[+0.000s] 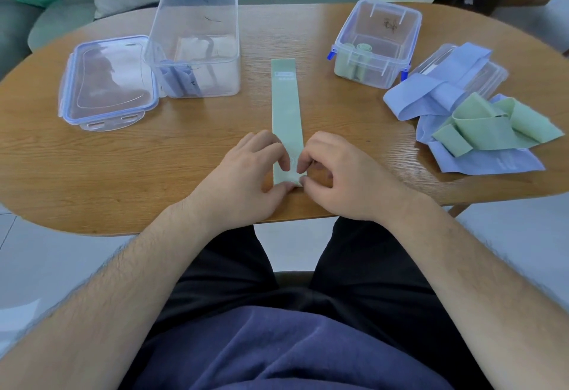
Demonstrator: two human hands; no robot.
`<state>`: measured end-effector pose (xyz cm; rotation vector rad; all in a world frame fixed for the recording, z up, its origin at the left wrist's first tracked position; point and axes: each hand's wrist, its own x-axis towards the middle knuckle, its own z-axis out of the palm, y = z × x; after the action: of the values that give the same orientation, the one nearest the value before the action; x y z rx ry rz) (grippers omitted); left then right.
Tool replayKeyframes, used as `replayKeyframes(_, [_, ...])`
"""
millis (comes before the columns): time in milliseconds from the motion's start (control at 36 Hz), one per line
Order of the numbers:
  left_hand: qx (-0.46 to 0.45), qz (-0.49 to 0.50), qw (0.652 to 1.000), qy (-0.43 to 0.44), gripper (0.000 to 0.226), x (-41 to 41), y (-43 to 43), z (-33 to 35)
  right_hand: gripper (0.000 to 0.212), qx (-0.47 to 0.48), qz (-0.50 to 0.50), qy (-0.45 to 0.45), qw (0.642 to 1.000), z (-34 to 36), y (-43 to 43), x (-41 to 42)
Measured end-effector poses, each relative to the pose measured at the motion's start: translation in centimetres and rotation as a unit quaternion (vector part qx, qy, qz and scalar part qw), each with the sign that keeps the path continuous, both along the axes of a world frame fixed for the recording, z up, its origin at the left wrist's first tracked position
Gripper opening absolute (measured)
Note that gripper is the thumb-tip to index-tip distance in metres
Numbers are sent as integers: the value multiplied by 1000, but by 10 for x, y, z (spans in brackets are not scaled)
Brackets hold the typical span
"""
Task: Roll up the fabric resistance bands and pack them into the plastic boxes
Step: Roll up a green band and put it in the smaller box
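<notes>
Centre frame: left hand [246, 174] and right hand [341, 177] pinch the near end of the green band [285, 106], likely light, limp, best gripped there.

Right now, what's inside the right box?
The right box holds green rolls standing at its near-left corner, with two tops showing. A brown mark near the far wall is unclear. Anything behind the rolls is hidden.

A band [284, 103] lies flat in the middle of the table [338, 112], running back from the near edge, with the left hand [249, 171] and right hand [335, 174] pinching its near end. Back left, a box [215, 81] holds rolls [180, 80], a lid [107, 81] to its left. Back right, a second box [372, 74] holds more rolls [358, 58]. A heap of bands [468, 112] lies at the right edge.
</notes>
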<state>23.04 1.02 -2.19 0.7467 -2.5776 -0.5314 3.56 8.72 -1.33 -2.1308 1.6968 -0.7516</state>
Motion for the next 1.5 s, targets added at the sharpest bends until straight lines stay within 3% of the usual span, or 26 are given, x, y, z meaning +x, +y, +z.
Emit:
replayKeyframes(111, [23,-13,999,-36,26,2,-3,-3,12,-4,23,26,999,-3,-1,-1])
replayKeyframes(278, [17,-10,998,-63,14,2,-6,-6,6,7,48,35,998,-8,-4,-5])
replayKeyframes(750, [49,30,998,-30,8,-5,-7,-7,7,14,3,28,1000,-8,-9,0])
replayKeyframes(889, [1,24,999,-23,2,-6,-3,-13,9,-18,9,74,997,-16,-9,6])
replayKeyframes(1028, [-72,74,994,-24,14,-12,2,-17,8,-42,1,111,993,-17,-8,9])
replayKeyframes(1194, [-67,24,997,-25,5,-8,-2,-10,10,2,13,110,994,-8,-7,7])
replayKeyframes(1333, [-53,-30,997,-37,12,-1,-8,-9,8,40,21,98,994,-1,-7,1])
replayKeyframes(1500, [-63,-51,996,-33,2,1,-12,-7,7,22,14,90,996,-5,-9,2])
